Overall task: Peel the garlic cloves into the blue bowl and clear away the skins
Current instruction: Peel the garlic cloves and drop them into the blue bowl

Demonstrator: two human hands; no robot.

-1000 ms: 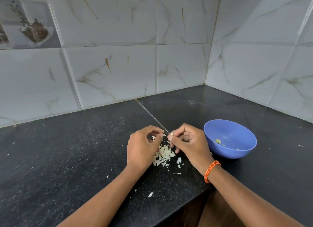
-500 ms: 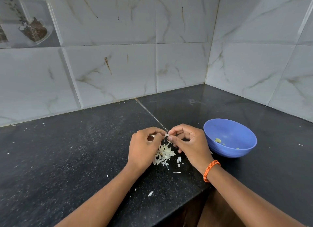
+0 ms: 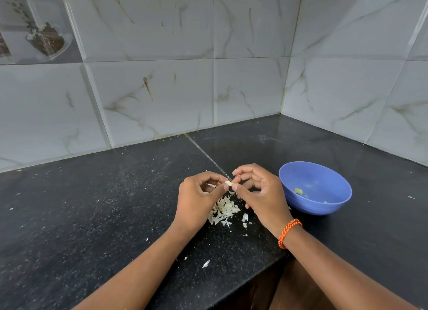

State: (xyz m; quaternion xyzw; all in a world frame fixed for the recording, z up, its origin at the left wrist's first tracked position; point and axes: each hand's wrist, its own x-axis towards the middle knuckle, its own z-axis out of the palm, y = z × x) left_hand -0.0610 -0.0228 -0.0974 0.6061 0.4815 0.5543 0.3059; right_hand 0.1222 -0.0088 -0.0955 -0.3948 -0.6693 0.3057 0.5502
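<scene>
**Marble-tiled corner, both hands on one clove**

Black speckled countertop fills the corner under glossy grey-veined wall tiles. We hold our left hand and right hand close together above it, wrists raised, fingers curled inward. Between the two sets of fingertips we pinch a small pale garlic clove, each hand gripping one side of it. Our right wrist wears an orange braided band.

Directly below the hands lies a loose heap of papery white skins, with a few flakes scattered toward the counter's near edge. Just right of our right hand sits the round, smooth blue bowl, holding a few yellowish peeled pieces. Bare dark stone stretches to the left and behind the bowl.
</scene>
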